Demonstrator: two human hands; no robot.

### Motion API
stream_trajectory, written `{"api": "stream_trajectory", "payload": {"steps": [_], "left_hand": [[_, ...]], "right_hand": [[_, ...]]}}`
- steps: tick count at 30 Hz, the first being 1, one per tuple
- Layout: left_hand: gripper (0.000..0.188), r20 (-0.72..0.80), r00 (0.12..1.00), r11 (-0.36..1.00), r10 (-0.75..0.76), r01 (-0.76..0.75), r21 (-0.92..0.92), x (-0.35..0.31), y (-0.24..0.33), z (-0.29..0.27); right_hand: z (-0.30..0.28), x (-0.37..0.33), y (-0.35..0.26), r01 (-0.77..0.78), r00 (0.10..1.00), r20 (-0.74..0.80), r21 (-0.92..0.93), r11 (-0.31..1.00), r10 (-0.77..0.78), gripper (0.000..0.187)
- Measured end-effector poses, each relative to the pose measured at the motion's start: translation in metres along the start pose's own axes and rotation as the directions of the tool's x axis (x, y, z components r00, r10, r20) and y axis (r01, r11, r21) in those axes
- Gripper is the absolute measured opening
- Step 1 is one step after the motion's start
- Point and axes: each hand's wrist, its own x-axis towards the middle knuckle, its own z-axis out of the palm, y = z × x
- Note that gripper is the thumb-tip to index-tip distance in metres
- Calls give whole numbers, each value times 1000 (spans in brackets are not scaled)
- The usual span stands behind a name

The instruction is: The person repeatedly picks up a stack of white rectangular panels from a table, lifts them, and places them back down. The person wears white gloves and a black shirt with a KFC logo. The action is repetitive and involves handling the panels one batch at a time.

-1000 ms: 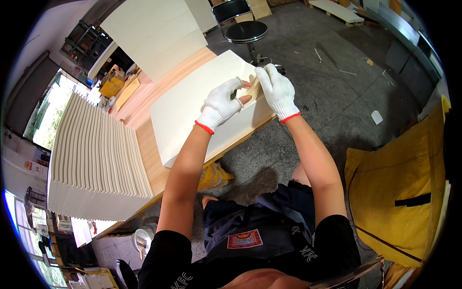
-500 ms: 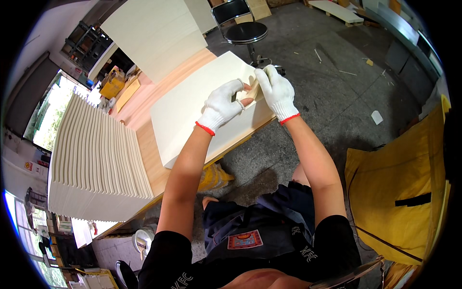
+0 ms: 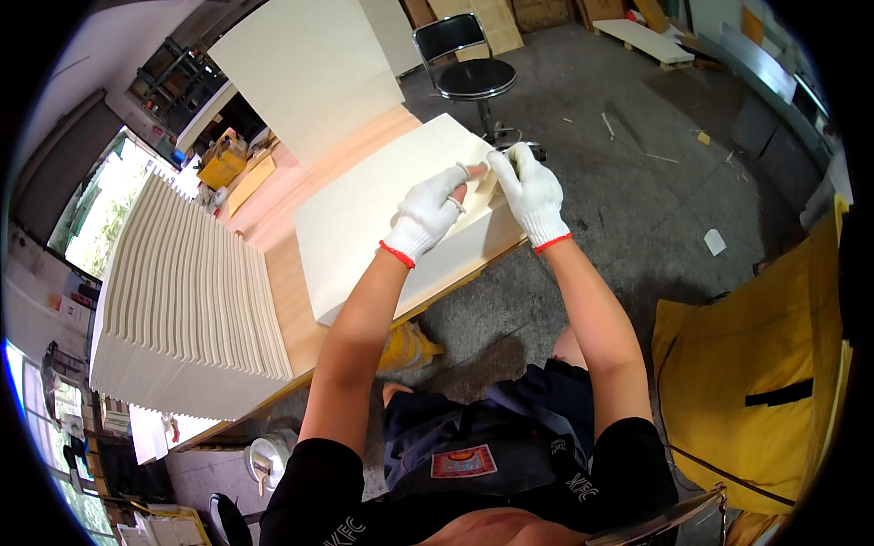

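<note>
A large cream sheet [image 3: 378, 209] covers the top of a thick pale block at the table's near right edge. At its far right corner a beige flap [image 3: 488, 193] is bent up between my hands. My left hand [image 3: 426, 214], in a white glove with bare thumb and forefinger tips, rests above the sheet. Its forefinger stretches toward the flap, with the thumb apart from it. Gloved in white, my right hand [image 3: 530, 193] is closed at the corner, thumb and fingers bent around the flap's far end. Its fingertips are partly hidden.
A tall stack of cream sheets [image 3: 187, 309] stands left on the wooden table [image 3: 289, 291]. Behind is an upright cream panel [image 3: 309, 82]. A black chair [image 3: 475, 79] stands beyond the corner, a yellow cloth cover [image 3: 746, 364] at right, and a white bucket [image 3: 269, 455] below the table.
The view has shifted slightly, so the scene sits lower and further right. My left forefinger reaches further along the flap, and its thumb has drawn back. My right hand stays at the corner.
</note>
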Motion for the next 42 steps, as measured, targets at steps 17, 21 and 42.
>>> {"api": "stream_trajectory", "payload": {"steps": [17,21,42], "left_hand": [[35,170,946,961,-277,269,68,5,21,-5],[41,95,988,976,-126,106,189,1,18,-5],[24,111,984,990,-136,132,39,3,-3,-4]], "right_hand": [[2,-1,11,112,991,-70,-12,994,-112,40],[-20,-1,9,-84,996,-18,-40,996,83,56],[-8,5,5,-76,995,69,83,994,70,47]]}}
